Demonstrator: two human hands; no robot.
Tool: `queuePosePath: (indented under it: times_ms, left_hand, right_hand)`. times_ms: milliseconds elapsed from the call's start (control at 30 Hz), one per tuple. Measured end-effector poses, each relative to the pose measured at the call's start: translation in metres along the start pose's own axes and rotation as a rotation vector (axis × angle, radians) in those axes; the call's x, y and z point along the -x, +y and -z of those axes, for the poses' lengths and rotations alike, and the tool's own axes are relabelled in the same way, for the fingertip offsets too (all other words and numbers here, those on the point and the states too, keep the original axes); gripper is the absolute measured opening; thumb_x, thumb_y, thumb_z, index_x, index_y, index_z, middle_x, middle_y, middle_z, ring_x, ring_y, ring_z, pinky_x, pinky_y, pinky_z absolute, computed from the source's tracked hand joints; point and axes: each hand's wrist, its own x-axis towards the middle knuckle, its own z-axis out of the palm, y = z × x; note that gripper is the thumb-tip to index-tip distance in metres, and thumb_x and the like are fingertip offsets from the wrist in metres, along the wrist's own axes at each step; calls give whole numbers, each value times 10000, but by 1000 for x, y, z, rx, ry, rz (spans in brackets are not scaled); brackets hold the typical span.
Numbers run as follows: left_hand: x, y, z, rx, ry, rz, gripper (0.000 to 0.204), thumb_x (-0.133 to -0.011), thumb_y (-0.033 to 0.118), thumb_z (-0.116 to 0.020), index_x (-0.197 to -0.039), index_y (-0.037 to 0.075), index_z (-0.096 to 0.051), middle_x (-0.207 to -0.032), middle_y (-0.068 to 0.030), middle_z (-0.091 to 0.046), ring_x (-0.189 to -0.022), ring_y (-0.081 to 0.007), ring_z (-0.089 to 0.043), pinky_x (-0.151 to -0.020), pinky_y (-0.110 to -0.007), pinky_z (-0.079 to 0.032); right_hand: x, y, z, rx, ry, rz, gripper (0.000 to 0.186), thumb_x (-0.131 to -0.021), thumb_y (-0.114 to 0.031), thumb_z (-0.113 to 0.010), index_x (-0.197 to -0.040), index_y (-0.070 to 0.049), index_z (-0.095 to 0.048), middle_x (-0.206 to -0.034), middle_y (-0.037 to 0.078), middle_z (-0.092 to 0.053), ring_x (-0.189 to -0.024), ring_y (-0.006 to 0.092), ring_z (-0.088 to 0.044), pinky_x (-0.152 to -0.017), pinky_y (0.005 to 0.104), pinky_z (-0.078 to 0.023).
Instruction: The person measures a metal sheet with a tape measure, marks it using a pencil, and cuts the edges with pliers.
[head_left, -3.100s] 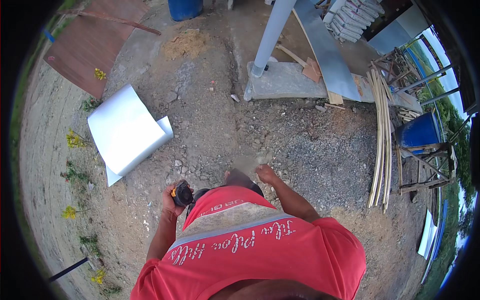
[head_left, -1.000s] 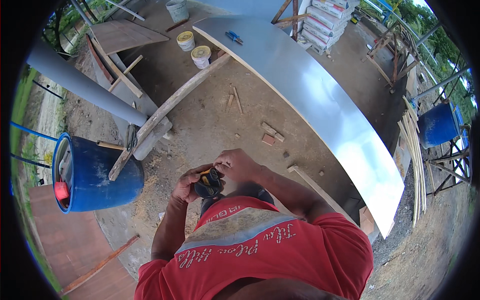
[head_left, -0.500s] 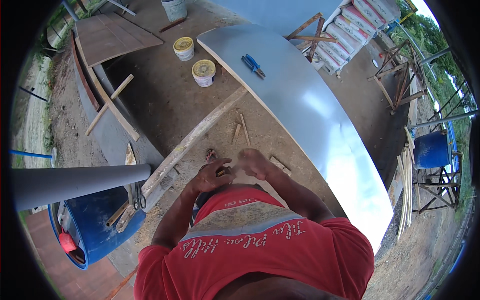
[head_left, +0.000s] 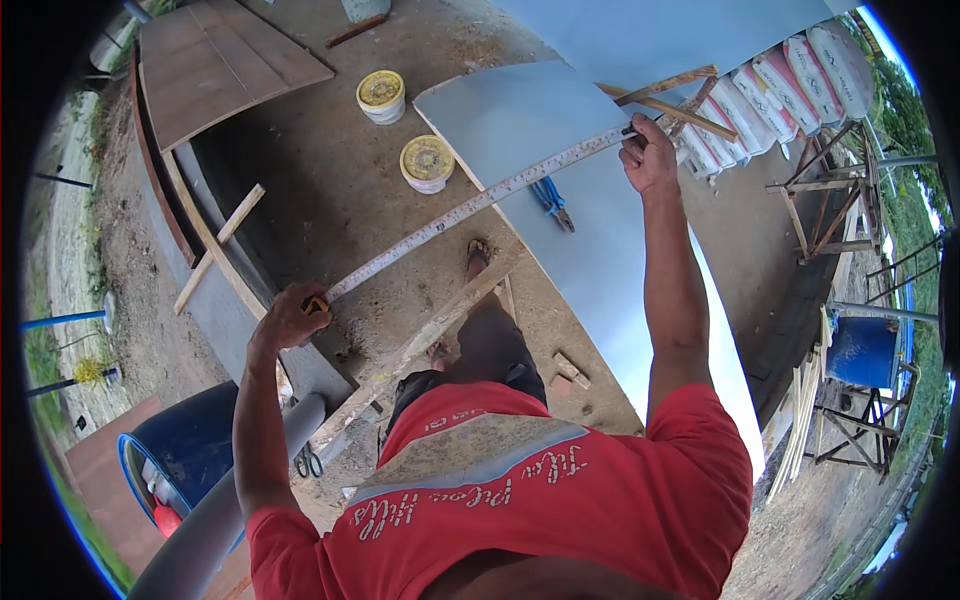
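Observation:
My left hand (head_left: 291, 315) grips the case of a tape measure, low on the left above the concrete step. Its pale blade (head_left: 470, 205) runs up and to the right, stretched tight in the air. My right hand (head_left: 649, 152) pinches the blade's far end over the upper edge of a large grey metal sheet (head_left: 590, 250). Blue-handled pliers (head_left: 550, 200) lie on that sheet just under the blade. One foot (head_left: 478, 255) stands on the dirt floor below the tape.
Two yellow-topped buckets (head_left: 427, 163) stand on the floor at the top. A long wooden plank (head_left: 420, 345) lies by my feet. A blue barrel (head_left: 185, 455) and a grey pipe (head_left: 225, 510) sit lower left. Stacked sacks (head_left: 790, 90) and wooden trestles (head_left: 840, 200) are right.
My hands were together at my chest on the tape measure. They have spread apart, the right pulling the blade out to the grey sheet, the left holding the case low.

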Motion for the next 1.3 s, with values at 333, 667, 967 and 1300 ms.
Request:
queuePosePath:
  times_ms: [333,667,967,1300]
  left_hand:
    - [-292,26,62,140,-207,395,333,-696,283,-670,-975,102,-689,-818,-54,-630,-744,-180,-609,-611,-366,-522]
    - [-450,17,39,128,-346,455,345,-715,276,-656,-1022,121,-678,-860,-38,-621,-773,-185,-585,-595,-411,-522]
    - [-478,-21,42,48,-441,358,317,-728,302,-653,-998,138,-671,-903,-52,-624,-790,-202,-599,-559,-413,-531]
    - [-455,-45,53,136,-426,404,285,-711,230,-661,-947,71,-685,-775,-19,-617,-713,-135,-560,-670,-312,-456]
  right_hand:
    - [-219,165,-52,174,380,-338,409,-858,-315,-686,-1129,-17,-616,-931,108,-666,-475,77,-370,-442,242,-288]
    - [-284,255,-46,1120,-15,-247,409,-807,-296,-689,-1083,6,-676,-836,113,-700,-774,193,-668,-755,322,-522]
    - [-317,271,-80,1317,52,-158,485,-833,-307,-649,-1249,-64,-602,-962,155,-703,-946,293,-673,-869,394,-517]
    - [-317,291,-91,1392,79,-105,617,-838,-329,-652,-1370,-62,-487,-921,132,-705,-903,293,-676,-838,396,-524]
